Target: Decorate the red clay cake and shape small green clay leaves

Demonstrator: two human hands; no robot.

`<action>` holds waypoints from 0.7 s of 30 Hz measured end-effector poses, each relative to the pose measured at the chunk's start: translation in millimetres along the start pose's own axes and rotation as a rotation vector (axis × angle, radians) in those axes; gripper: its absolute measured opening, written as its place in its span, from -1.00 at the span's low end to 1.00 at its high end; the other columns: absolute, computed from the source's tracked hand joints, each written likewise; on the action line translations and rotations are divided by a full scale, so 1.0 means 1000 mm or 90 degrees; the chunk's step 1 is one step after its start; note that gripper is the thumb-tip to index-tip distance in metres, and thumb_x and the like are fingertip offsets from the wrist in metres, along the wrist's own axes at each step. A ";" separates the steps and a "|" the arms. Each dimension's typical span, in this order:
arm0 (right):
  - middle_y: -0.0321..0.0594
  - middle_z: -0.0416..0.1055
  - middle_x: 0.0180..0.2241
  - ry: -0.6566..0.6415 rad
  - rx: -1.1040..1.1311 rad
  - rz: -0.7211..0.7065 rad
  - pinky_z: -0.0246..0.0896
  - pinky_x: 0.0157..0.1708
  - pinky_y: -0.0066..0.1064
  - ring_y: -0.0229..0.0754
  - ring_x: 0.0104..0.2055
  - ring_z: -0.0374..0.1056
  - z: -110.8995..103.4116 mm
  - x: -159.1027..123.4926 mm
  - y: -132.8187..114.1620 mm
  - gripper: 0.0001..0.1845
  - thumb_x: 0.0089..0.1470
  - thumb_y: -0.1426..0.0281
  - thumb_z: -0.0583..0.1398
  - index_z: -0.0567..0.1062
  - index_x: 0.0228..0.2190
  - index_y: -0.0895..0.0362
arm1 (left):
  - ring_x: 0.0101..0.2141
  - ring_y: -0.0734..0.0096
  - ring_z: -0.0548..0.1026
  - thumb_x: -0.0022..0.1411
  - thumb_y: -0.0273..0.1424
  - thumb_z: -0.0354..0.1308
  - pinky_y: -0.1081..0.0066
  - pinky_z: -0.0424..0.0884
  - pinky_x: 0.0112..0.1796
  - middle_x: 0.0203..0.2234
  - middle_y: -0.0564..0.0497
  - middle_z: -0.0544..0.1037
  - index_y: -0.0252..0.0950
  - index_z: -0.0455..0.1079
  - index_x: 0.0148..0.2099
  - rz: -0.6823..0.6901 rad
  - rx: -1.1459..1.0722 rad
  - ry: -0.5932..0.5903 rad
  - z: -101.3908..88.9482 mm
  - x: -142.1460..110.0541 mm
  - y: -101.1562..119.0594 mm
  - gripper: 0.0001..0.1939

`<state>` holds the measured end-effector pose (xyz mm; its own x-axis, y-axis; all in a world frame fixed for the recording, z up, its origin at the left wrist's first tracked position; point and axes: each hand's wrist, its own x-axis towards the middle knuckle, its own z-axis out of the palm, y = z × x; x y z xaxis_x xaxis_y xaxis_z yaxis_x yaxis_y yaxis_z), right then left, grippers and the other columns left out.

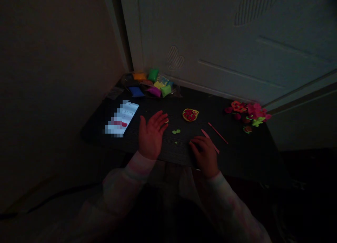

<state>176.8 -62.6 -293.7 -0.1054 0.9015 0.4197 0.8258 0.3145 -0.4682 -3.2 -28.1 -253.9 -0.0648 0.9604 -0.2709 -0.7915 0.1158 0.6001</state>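
Observation:
My left hand (152,133) lies flat on the dark table (237,155), fingers stretched out, its fingertips touching a small bit of clay (166,121). My right hand (204,154) rests on the table with fingers curled down, beside a pink modelling stick (210,140). Small green clay pieces (176,132) lie between the hands. A round red and yellow clay piece (190,114) sits just beyond them. The room is very dark.
A lit phone (122,118) lies at the table's left. Coloured clay packets (152,84) are heaped at the back left corner. A second thin pink stick (218,133) and a cluster of red and pink clay flowers (249,114) sit at the right. A white door stands behind.

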 end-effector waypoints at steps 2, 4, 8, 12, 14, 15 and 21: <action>-0.14 0.39 -0.33 -0.018 -0.021 -0.012 0.19 -0.19 -0.19 -0.13 -0.22 0.27 0.003 0.000 0.008 -0.87 -0.02 0.38 0.12 0.46 -0.42 0.14 | -0.15 0.33 0.39 0.11 0.01 -0.29 0.35 0.24 -0.13 -0.22 -0.08 0.47 -0.28 0.39 -0.22 0.033 0.029 0.024 -0.008 0.005 0.000 -0.41; -0.14 0.40 -0.31 -0.037 -0.040 -0.026 0.18 -0.19 -0.19 -0.12 -0.22 0.27 0.004 -0.002 0.009 -0.84 -0.01 0.38 0.11 0.47 -0.38 0.13 | -0.18 0.33 0.40 0.11 0.02 -0.29 0.34 0.25 -0.15 -0.22 -0.09 0.47 -0.28 0.39 -0.23 0.045 0.052 0.032 -0.014 0.008 -0.003 -0.41; -0.13 0.40 -0.23 -0.077 -0.085 -0.054 0.15 -0.17 -0.18 -0.10 -0.14 0.24 0.000 -0.009 0.003 -0.76 0.01 0.35 0.09 0.45 -0.26 0.11 | -0.23 0.33 0.41 0.11 0.00 -0.28 0.34 0.27 -0.19 -0.22 -0.10 0.46 -0.29 0.39 -0.25 0.039 0.073 0.044 -0.019 0.010 -0.008 -0.43; -0.11 0.35 -0.12 -0.095 -0.186 -0.080 0.11 -0.14 -0.16 -0.07 -0.08 0.20 -0.004 -0.013 0.001 -0.71 0.03 0.32 0.06 0.43 -0.21 0.12 | -0.28 0.37 0.42 0.13 -0.02 -0.27 0.36 0.27 -0.21 -0.27 -0.09 0.47 -0.30 0.40 -0.28 0.041 0.065 0.054 -0.022 0.012 -0.010 -0.45; -0.10 0.35 -0.12 -0.083 -0.210 -0.078 0.10 -0.13 -0.17 -0.07 -0.08 0.19 -0.006 -0.013 0.001 -0.72 0.03 0.33 0.06 0.44 -0.23 0.14 | -0.31 0.38 0.42 0.13 -0.03 -0.26 0.37 0.28 -0.23 -0.31 -0.08 0.47 -0.31 0.40 -0.30 0.038 0.054 0.054 -0.023 0.013 -0.011 -0.46; -0.11 0.35 -0.12 -0.083 -0.215 -0.080 0.10 -0.13 -0.17 -0.07 -0.08 0.19 -0.007 -0.014 0.001 -0.73 0.03 0.33 0.06 0.45 -0.24 0.14 | -0.32 0.39 0.42 0.13 -0.04 -0.25 0.37 0.28 -0.23 -0.34 -0.07 0.47 -0.32 0.41 -0.31 0.036 0.047 0.053 -0.024 0.013 -0.011 -0.46; -0.12 0.31 -0.07 -0.108 -0.230 -0.098 0.05 -0.11 -0.16 -0.06 -0.04 0.15 -0.009 -0.014 -0.001 -0.68 0.04 0.30 0.05 0.41 -0.16 0.09 | -0.35 0.39 0.43 0.14 -0.05 -0.25 0.36 0.29 -0.23 -0.39 -0.06 0.47 -0.32 0.41 -0.35 0.037 0.037 0.061 -0.025 0.014 -0.011 -0.46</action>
<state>182.4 -78.1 -292.3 -0.3072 0.8979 0.3154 0.9312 0.3520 -0.0951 -10.1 -22.6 -282.8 -0.1699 0.9375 -0.3037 -0.7486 0.0776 0.6585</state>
